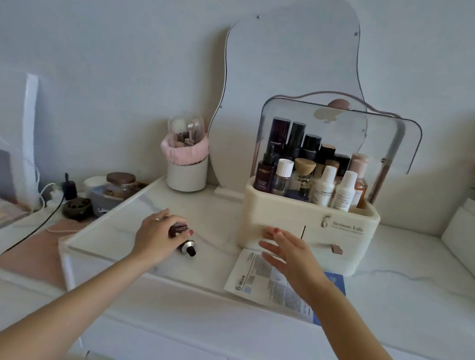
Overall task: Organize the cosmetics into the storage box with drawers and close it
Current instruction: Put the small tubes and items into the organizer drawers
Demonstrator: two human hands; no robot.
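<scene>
Head view: left hand [156, 234] grips a dark tube [181, 238] lying on the table [397, 269], right hand [287, 252] hovers spread by the box [309, 229] drawers, so stowing appears underway, next likely opening a drawer; lid [339, 132] raised, bottles [314, 171] upright in the top.

This is a home dressing corner, likely a bedroom. A white marble-look tabletop [227, 202] stands against a plain wall, carrying a wavy-edged vanity mirror [290, 67], a domed makeup brush holder [187, 156] and a cream cosmetics storage box [309, 217] filled with skincare bottles [323, 186].
</scene>
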